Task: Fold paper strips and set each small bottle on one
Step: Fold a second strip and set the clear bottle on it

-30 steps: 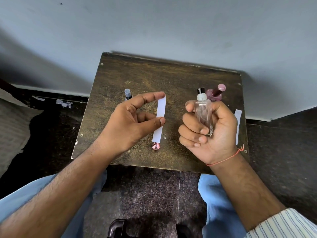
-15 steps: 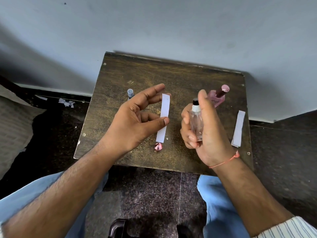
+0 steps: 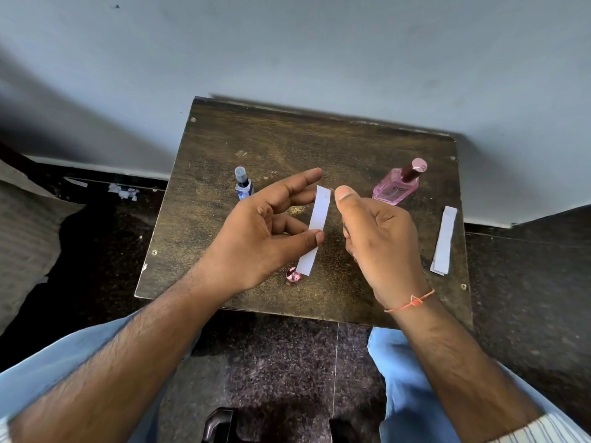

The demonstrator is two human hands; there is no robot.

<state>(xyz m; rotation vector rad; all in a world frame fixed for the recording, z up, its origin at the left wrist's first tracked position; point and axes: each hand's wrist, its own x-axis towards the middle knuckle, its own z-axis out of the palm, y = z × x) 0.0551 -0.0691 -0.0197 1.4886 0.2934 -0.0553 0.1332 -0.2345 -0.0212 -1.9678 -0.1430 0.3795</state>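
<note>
A white paper strip (image 3: 315, 230) runs lengthwise at the middle of the small wooden table (image 3: 287, 142). My left hand (image 3: 265, 238) is at its left edge, with the thumb tip over the strip and the fingers curled towards it, pinching it. My right hand (image 3: 380, 244) is just right of the strip, back to the camera and thumb up. Its fingers are curled out of sight round the clear spray bottle, which is hidden behind the hand. A small blue bottle (image 3: 243, 186) stands at the back left. A pink bottle (image 3: 398, 186) stands at the back right.
A second paper strip (image 3: 444, 239) lies by the table's right edge. A small pink cap (image 3: 293, 276) sits at the near end of the middle strip. The table stands against a grey wall (image 3: 287, 52). My knees are below the near edge, and paper scraps lie on the dark floor at left.
My right hand has turned its back to the camera and moved left towards the strip, so the clear bottle is hidden. My left hand has kept its place at the strip.
</note>
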